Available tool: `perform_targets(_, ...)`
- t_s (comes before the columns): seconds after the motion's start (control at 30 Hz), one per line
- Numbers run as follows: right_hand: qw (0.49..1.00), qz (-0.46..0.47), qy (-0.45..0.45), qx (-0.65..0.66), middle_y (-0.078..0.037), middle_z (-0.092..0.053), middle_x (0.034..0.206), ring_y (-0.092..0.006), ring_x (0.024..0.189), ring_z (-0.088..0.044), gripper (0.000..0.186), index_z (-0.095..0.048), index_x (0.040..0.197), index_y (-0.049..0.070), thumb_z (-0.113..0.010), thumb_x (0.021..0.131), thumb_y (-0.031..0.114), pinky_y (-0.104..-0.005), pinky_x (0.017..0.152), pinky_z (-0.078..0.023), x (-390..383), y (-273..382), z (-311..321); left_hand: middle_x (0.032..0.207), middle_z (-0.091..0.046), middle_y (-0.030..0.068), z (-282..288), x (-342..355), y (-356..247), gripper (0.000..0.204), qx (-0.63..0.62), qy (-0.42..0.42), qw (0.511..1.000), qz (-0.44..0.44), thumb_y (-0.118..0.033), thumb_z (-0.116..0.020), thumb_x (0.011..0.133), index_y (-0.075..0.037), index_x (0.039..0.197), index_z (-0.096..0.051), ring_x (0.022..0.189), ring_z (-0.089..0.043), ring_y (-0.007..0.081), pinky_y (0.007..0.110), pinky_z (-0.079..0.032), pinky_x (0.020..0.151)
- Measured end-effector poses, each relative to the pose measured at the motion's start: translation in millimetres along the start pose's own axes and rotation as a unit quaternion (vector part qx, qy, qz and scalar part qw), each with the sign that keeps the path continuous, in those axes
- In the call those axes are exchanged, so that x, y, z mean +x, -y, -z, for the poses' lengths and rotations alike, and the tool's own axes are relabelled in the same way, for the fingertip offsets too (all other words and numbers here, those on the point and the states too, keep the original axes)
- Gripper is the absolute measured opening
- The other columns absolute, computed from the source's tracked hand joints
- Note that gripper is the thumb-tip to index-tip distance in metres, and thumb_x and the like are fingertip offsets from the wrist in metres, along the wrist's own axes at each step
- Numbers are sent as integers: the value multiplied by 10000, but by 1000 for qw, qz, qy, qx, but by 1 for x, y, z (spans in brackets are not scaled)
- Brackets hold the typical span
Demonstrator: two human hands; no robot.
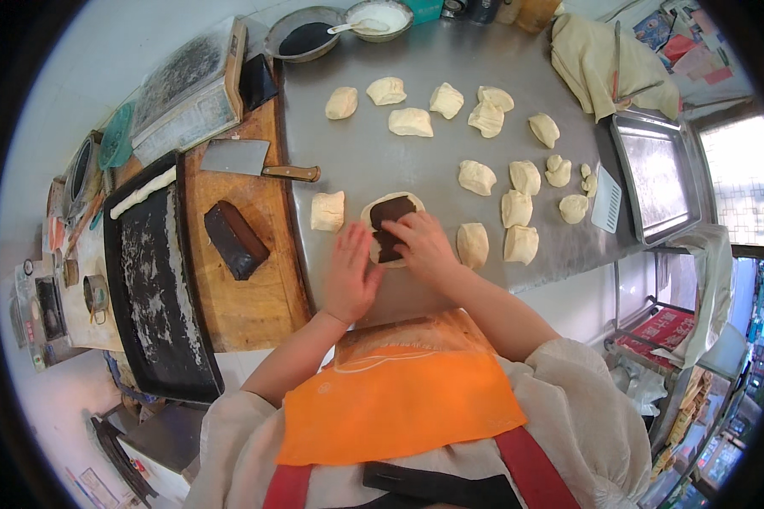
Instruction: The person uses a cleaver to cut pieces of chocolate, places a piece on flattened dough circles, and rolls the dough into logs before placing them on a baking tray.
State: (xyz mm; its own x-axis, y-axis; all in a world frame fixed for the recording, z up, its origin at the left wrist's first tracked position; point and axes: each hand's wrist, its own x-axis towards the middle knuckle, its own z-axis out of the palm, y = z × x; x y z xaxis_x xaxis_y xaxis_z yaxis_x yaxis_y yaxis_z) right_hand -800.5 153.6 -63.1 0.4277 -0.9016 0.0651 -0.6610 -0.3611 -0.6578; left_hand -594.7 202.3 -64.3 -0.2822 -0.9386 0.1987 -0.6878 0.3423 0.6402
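A flattened round of dough (418, 202) lies on the metal table with dark brown filling (392, 209) spread across it. The fingers of my right hand (426, 245) are bent and closed onto the filling, and they cover part of it. Stretched out along the near left edge of the round, my left hand (353, 273) is open and touches the dough. A small folded dough piece (328, 211) sits just left of it. To the right are more dough pieces (472, 245), two of them stacked close together.
On the wooden board (276, 314) lie a cleaver (238, 156) and a dark brown block (236, 240). A black baking tray (157, 280) holds a dough strip. Two bowls (306, 36) stand at the back. A white scraper (607, 202) and a metal tray (656, 178) are at right.
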Motion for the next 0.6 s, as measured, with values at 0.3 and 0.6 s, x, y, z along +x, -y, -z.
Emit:
perform_targets(0.3,986,58,-47,-148,-148,-571,1392,-323,1355,-477,534,-558,1336,-38,-694,866,177,-487,1108,-363,-54,5,-26,1582,-388,140,-18,-7,0,745,76,133,985,-79,-278,-739,843,-17,1478,-451,1495,-319,317,579,-222,1208)
perform_targets(0.6,992,111,40,-41,-166,-574,1382,-340,1353,-479,527,-570,1316,-26,-671,828,145,-502,1114,-359,-43,-19,-13,1080,-684,77,-18,9,29,255,72,38,980,-182,-117,-764,794,-47,1021,-672,1022,-644,259,427,-470,951)
